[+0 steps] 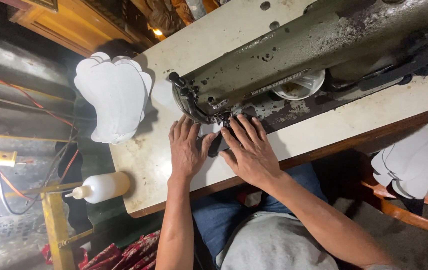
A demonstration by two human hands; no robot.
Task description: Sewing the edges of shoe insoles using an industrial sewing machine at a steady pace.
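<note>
One small dark fabric piece (215,144) lies under the needle of one grey-green metal sewing machine (294,55). The left hand (186,152) and right hand (249,152) press it flat, fingers spread open. One white squeeze bottle (101,187) lies near left; one white cut-piece stack (114,97) sits far left.

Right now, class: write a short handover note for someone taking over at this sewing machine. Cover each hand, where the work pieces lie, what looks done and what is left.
Left hand: flat on the table, fingers pressing a dark piece beside the needle.
Right hand: flat on the same piece from the other side, fingertips close to the presser foot.
Sewing machine: the dark piece lies under its head.
White cut pieces: stacked at the table's left end; more white pieces lie on a chair to the right.
Squeeze bottle: lying on the near left corner.
Done or left: the pictures do not show how much is already stitched.
</note>
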